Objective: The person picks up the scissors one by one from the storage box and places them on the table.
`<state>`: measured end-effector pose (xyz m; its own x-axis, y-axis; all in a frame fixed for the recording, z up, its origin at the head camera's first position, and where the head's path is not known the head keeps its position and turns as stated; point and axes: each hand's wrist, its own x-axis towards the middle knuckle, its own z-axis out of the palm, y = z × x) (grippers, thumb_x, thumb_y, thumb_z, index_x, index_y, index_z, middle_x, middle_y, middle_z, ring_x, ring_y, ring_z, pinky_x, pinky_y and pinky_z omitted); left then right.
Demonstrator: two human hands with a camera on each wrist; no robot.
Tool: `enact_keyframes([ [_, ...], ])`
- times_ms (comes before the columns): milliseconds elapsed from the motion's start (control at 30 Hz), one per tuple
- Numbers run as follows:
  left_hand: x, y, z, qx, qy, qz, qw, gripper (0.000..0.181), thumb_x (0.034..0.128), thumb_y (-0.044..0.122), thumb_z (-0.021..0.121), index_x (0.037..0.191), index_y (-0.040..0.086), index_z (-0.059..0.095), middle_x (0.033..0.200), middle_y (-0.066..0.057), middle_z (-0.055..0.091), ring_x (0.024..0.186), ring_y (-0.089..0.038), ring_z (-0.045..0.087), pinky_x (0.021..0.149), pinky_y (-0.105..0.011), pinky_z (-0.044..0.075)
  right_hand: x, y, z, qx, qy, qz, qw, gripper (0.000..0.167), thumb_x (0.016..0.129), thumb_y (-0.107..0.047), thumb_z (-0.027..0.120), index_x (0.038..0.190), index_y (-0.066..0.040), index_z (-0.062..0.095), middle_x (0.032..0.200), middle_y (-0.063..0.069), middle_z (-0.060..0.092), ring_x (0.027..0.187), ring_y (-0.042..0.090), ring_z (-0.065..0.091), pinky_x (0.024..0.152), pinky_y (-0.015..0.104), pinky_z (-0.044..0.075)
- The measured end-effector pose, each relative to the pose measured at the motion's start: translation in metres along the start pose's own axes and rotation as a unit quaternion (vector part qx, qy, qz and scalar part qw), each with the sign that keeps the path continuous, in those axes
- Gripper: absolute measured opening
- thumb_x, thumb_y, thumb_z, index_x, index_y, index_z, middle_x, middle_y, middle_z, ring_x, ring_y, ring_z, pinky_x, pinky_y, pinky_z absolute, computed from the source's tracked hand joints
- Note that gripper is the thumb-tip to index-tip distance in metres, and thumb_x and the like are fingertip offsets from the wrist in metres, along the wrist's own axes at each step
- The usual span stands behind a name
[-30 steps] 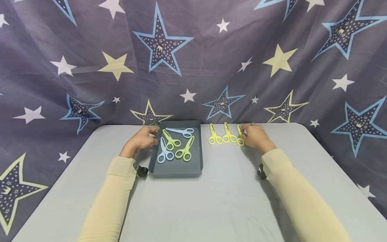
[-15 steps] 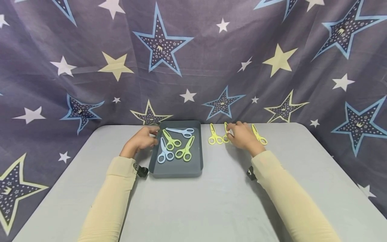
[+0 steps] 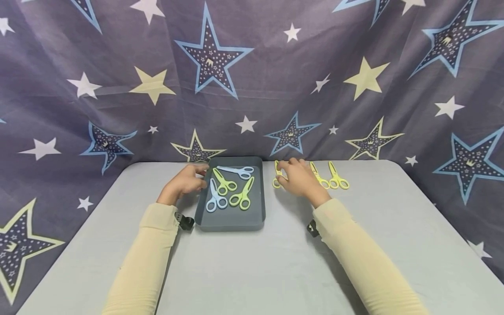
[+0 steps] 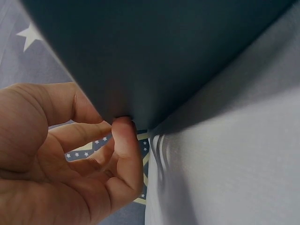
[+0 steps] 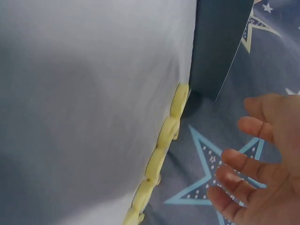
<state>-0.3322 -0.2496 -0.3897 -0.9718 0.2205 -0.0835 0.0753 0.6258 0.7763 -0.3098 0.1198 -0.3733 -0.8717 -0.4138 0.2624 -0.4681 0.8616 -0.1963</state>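
My left hand (image 3: 186,181) grips the left wall of the dark grey tray (image 3: 232,224) near its far corner. In the left wrist view its thumb presses the outside of the tray wall (image 4: 154,51). Two light blue and two green scissors lie inside, among them the green scissors (image 3: 242,194) and blue scissors (image 3: 215,197). My right hand (image 3: 299,178) hovers, fingers spread and loosely bent, over the leftmost yellow scissors (image 3: 277,182), covering part of them. In the right wrist view nothing is between its fingers; yellow scissors handles (image 5: 165,132) stand in a row beside it.
To the right of the hand lie more yellow scissors (image 3: 337,177) on the grey-white table (image 3: 252,271), points toward the back. A star-patterned cloth (image 3: 275,78) hangs right behind the table's far edge.
My right hand has moved left along the yellow scissors row, from the right end to the leftmost pair, uncovering those on the right. The left hand and tray stay put.
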Motion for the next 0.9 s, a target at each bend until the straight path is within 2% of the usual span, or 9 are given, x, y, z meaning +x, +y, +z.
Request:
enact_keyframes([
  [233,0.0,0.0,0.0,0.0,-0.002,0.0,1.0,0.082,0.0741,-0.008,0.06,0.153,-0.006,0.04,0.137,-0.033,0.054,0.064,-0.013,0.056,0.06,-0.025,0.051,0.004,-0.018,0.007,0.019,0.001,0.01,0.9998,0.037,0.098,-0.034,0.06,0.128,-0.014,0.065,0.124,0.017,0.063,0.114,0.041,0.055,0.1,0.058,0.044],
  [367,0.0,0.001,0.001,0.0,-0.001,-0.001,1.0,0.082,0.074,-0.008,0.06,0.153,-0.006,0.04,0.137,-0.033,0.054,0.065,-0.013,0.056,0.06,-0.025,0.051,0.006,-0.028,0.01,0.022,-0.001,0.01,0.9997,0.038,0.099,-0.036,0.06,0.13,-0.016,0.064,0.126,0.015,0.062,0.112,0.038,0.054,0.099,0.055,0.044],
  [567,-0.001,0.002,0.001,0.006,0.001,-0.003,1.0,0.081,0.0742,-0.007,0.06,0.153,-0.005,0.041,0.138,-0.031,0.055,0.063,-0.013,0.055,0.059,-0.025,0.05,0.008,-0.042,0.01,0.029,-0.005,-0.006,0.9996,0.04,0.1,-0.037,0.06,0.134,-0.016,0.063,0.13,0.014,0.061,0.121,0.039,0.052,0.106,0.054,0.041],
  [667,-0.001,0.003,0.002,0.007,0.001,-0.001,1.0,0.081,0.0745,-0.007,0.06,0.153,-0.005,0.041,0.137,-0.031,0.055,0.064,-0.014,0.056,0.06,-0.026,0.05,0.008,-0.05,0.009,0.03,-0.008,-0.011,0.9995,0.043,0.1,-0.038,0.06,0.137,-0.016,0.062,0.132,0.014,0.06,0.123,0.039,0.051,0.103,0.057,0.042],
  [900,-0.001,0.002,0.0,0.0,-0.002,0.001,1.0,0.082,0.0741,-0.008,0.059,0.153,-0.006,0.039,0.137,-0.033,0.054,0.064,-0.014,0.056,0.058,-0.025,0.05,0.01,-0.066,0.012,0.007,-0.02,-0.03,0.9993,0.044,0.1,-0.037,0.062,0.138,-0.016,0.061,0.131,0.015,0.059,0.114,0.036,0.052,0.097,0.057,0.043],
])
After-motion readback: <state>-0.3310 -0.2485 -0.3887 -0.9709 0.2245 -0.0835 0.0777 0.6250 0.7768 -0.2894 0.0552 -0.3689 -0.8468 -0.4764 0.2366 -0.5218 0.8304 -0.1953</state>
